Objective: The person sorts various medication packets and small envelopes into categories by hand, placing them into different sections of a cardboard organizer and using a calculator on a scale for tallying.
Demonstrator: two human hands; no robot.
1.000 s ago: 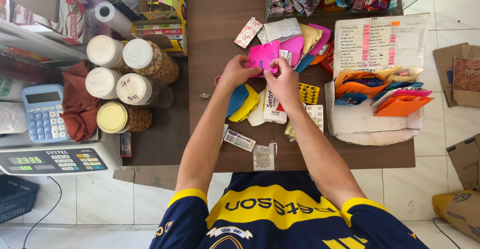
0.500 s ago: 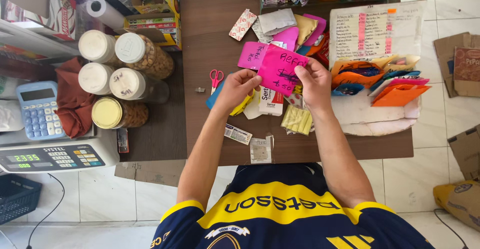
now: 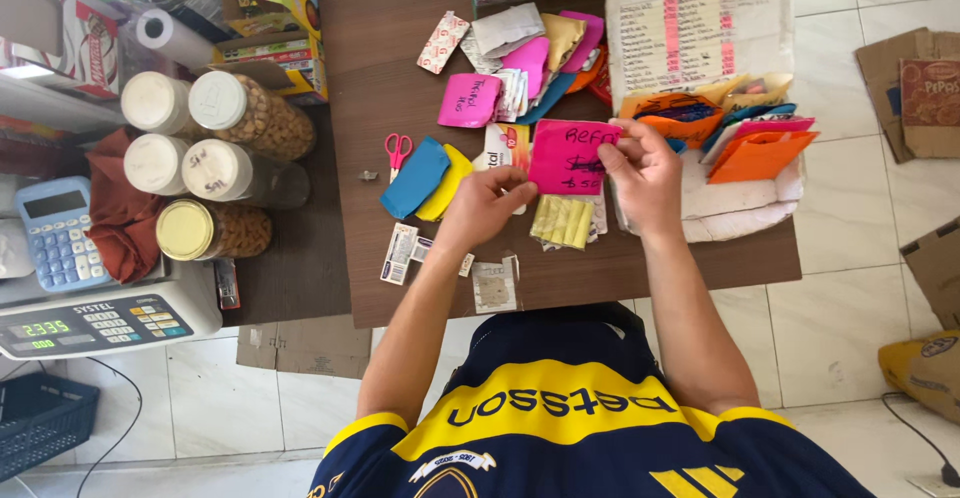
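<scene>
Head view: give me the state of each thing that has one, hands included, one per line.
Right hand: pinching the pink card's right edge.
Left hand: closed at the card's lower left corner.
Pink card: flat, held between both hands, written side up.
Red scissors: lying shut on the wooden table.
Jars: lying on their sides, lids on.
Scale: display lit.
Calculator: display blank.

Even, bright daylight is filling the scene, and shadows are staying soft and short under the hands. The pale floor tiles (image 3: 860,288) are reflecting a mild sheen. Focus is holding sharp throughout, while wide-angle distortion is bending lines near the edges.
</scene>
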